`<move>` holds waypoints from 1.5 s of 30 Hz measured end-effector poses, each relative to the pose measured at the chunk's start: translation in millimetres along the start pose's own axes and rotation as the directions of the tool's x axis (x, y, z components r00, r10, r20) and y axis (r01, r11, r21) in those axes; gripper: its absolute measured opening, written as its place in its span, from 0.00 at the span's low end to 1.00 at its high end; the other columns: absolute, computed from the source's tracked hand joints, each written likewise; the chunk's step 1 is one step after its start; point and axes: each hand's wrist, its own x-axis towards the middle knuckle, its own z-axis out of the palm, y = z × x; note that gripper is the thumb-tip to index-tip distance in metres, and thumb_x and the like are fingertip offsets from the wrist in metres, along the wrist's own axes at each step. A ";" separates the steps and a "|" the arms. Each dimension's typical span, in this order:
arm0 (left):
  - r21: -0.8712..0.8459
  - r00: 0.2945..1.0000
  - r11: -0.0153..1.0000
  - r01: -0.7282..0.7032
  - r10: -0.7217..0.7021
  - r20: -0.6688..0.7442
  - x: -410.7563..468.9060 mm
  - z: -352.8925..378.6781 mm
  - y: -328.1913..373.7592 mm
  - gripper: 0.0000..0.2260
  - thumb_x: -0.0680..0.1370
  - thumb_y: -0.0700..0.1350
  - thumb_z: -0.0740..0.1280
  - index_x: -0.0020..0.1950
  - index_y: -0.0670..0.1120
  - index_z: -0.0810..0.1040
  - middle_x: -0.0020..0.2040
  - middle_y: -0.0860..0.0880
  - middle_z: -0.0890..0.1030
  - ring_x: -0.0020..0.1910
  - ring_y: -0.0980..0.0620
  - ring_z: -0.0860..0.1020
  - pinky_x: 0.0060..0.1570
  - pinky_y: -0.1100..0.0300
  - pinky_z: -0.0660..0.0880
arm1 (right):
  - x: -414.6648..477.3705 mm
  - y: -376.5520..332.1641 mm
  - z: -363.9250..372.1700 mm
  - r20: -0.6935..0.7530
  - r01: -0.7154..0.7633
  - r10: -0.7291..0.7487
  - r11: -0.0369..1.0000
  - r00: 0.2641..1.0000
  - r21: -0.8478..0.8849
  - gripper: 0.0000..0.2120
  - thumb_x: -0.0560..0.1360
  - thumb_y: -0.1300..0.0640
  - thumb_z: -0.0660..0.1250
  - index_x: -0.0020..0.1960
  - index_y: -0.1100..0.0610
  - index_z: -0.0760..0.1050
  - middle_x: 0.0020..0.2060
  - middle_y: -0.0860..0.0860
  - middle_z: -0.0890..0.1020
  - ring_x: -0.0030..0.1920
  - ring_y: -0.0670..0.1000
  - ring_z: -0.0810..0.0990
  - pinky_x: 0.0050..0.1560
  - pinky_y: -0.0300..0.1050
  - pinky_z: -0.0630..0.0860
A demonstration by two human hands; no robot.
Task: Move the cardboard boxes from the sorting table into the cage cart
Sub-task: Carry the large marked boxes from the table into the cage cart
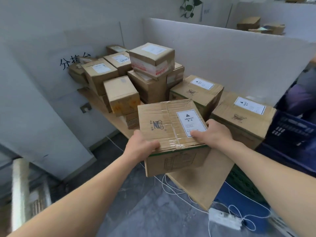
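A cardboard box with a white HEAVY label (168,124) is at the near edge of the wooden sorting table (206,182), partly overhanging it. My left hand (142,147) grips its near left corner, thumb on top. My right hand (212,132) grips its right side, thumb lying on the label. Several more cardboard boxes are piled further back on the table, among them a small plain box (121,94) and two large labelled boxes (198,91) (242,117). Part of a metal frame, possibly the cage cart (20,190), shows at the lower left, blurred.
White partition walls enclose the table on the left and behind. A dark blue plastic crate (290,134) stands at the right. White cables and a power strip (225,218) lie on the grey floor below the table edge.
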 end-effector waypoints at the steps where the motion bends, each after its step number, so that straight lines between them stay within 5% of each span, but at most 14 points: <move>1: -0.002 1.000 1.000 0.025 -0.025 0.002 0.6 4.3 -6.8 0.33 0.58 0.61 0.71 0.61 0.50 0.77 0.56 0.54 0.82 0.52 0.53 0.81 0.50 0.54 0.82 | 1.0 2.0 5.9 0.015 -0.004 0.005 1.000 1.000 -0.007 0.29 0.67 0.31 0.71 0.56 0.51 0.70 0.52 0.48 0.79 0.50 0.52 0.78 0.48 0.52 0.78; 10: -0.014 0.977 0.977 0.213 -0.213 0.012 9.9 29.4 -39.1 0.36 0.56 0.58 0.75 0.61 0.48 0.75 0.56 0.53 0.81 0.53 0.52 0.81 0.53 0.52 0.81 | 24.8 20.7 44.4 0.190 0.022 -0.015 0.999 0.982 -0.034 0.33 0.67 0.32 0.73 0.59 0.53 0.70 0.52 0.47 0.79 0.52 0.52 0.78 0.52 0.53 0.78; 18: -0.068 0.959 0.963 0.262 -0.268 -0.091 17.2 40.2 -38.8 0.31 0.71 0.51 0.77 0.67 0.46 0.65 0.57 0.51 0.78 0.56 0.49 0.78 0.57 0.51 0.77 | 59.1 23.1 58.0 0.314 0.105 -0.109 0.994 0.943 0.029 0.42 0.55 0.25 0.68 0.62 0.48 0.75 0.55 0.45 0.82 0.52 0.50 0.80 0.51 0.53 0.80; 26: -0.042 0.920 0.935 0.353 -0.355 -0.167 5.7 28.4 -40.9 0.29 0.70 0.54 0.77 0.61 0.46 0.66 0.55 0.50 0.77 0.56 0.46 0.77 0.57 0.49 0.76 | 69.1 -2.3 63.0 0.335 0.162 -0.137 0.986 0.932 -0.048 0.36 0.64 0.29 0.74 0.58 0.55 0.71 0.51 0.50 0.80 0.51 0.53 0.78 0.48 0.50 0.77; 32: -0.060 0.870 0.904 0.424 -0.425 -0.251 -27.5 -17.8 -71.1 0.30 0.69 0.57 0.77 0.60 0.47 0.66 0.53 0.51 0.75 0.55 0.47 0.76 0.56 0.49 0.77 | 50.2 -62.0 83.6 0.403 0.305 -0.254 0.950 0.879 -0.065 0.32 0.66 0.29 0.72 0.53 0.54 0.73 0.47 0.49 0.79 0.46 0.52 0.78 0.35 0.44 0.67; 37: -0.118 0.805 0.872 0.475 -0.484 -0.343 -60.6 -73.3 -113.6 0.32 0.67 0.59 0.78 0.60 0.46 0.66 0.54 0.50 0.75 0.55 0.46 0.77 0.56 0.51 0.77 | 23.7 -133.5 121.6 0.448 0.438 -0.376 0.898 0.811 -0.038 0.35 0.63 0.26 0.70 0.58 0.51 0.77 0.51 0.49 0.81 0.49 0.53 0.79 0.41 0.47 0.73; 41: -0.195 0.740 0.841 0.504 -0.537 -0.406 -95.3 -126.7 -158.1 0.31 0.67 0.57 0.79 0.59 0.46 0.66 0.51 0.51 0.76 0.49 0.50 0.76 0.44 0.55 0.74 | -9.3 -206.7 156.0 0.485 0.531 -0.458 0.847 0.745 -0.016 0.34 0.65 0.28 0.72 0.59 0.51 0.76 0.53 0.50 0.82 0.51 0.54 0.79 0.47 0.48 0.75; 45: -0.280 0.656 0.810 0.515 -0.582 -0.480 -130.4 -188.3 -208.0 0.33 0.65 0.58 0.80 0.60 0.46 0.67 0.54 0.49 0.77 0.52 0.48 0.77 0.46 0.54 0.74 | -49.8 -293.8 189.7 0.519 0.650 -0.554 0.760 0.651 -0.004 0.28 0.69 0.30 0.71 0.55 0.50 0.71 0.50 0.49 0.77 0.48 0.53 0.77 0.45 0.48 0.73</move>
